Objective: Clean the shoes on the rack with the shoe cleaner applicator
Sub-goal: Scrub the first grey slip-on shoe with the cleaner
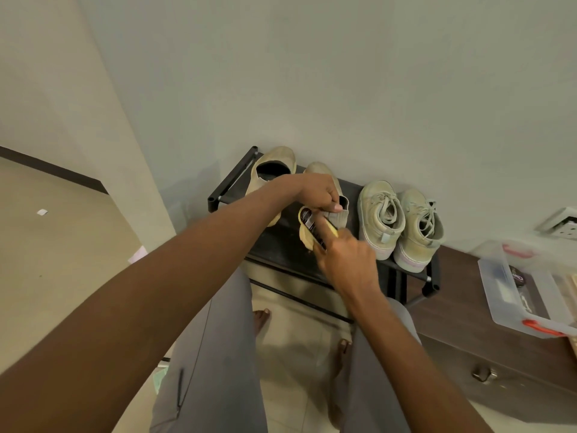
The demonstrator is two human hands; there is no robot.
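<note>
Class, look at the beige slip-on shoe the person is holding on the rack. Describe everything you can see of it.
The beige slip-on shoe looks like ribbed knit fabric with a paler sole. It sits on the black rack, toe toward the wall, second from the left. The left hand grips its heel collar; the right hand holds the applicator against it.

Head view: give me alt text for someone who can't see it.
A person's left hand grips the heel of a beige shoe on a black rack while the right hand holds a cleaner applicator against it. Three more shoes sit on the rack.
</note>
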